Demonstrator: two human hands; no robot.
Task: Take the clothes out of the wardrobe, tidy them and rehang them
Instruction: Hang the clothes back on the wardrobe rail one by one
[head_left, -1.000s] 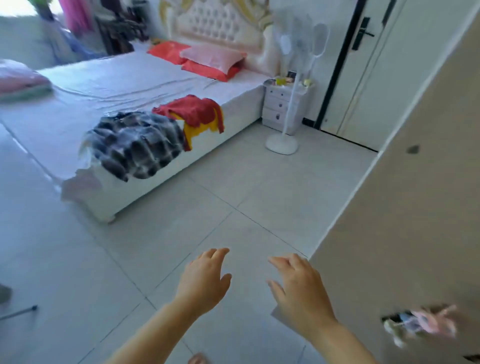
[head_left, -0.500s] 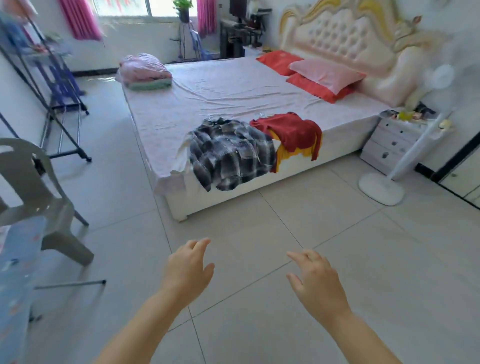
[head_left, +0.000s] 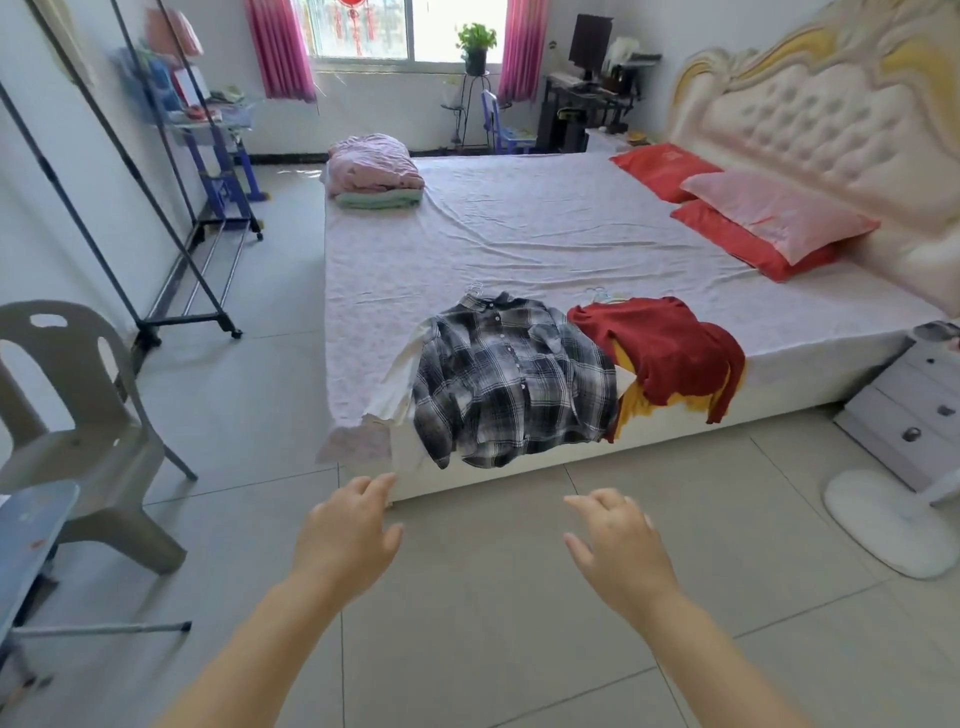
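1. To the left of your left hand (head_left: 345, 540), whose fingers (head_left: 376, 486) are spread loose and hold nothing, stands a plastic chair (head_left: 78, 415). A thin metal bar (head_left: 104, 629) sits low over the floor beside it. Step wide to that side and your foot may catch it.
2. Just beyond the left fingers, a white garment (head_left: 400, 384) hangs off the corner of the bed (head_left: 519, 234), trapped under the plaid shirt (head_left: 511, 379). Pull the plaid shirt by its hem alone and the white one will likely slide to the floor.
3. Ahead, between both hands, the plaid shirt drapes over the bed's edge with its hanger hook (head_left: 475, 289) at the far collar end. Lift it by the cloth and the hanger may slip out of the shoulders.
4. Ahead of your right hand (head_left: 621, 551), which is equally slack and empty, the red garment (head_left: 660, 348) lies over a yellow one (head_left: 636, 402) and touches the plaid shirt. Take one carelessly and the sleeves or hooks may snag and drag its neighbour along.
5. Well to the right of the right fingers sit a fan base (head_left: 883, 525) and a nightstand (head_left: 914, 410). A garment swung that way could knock the fan.
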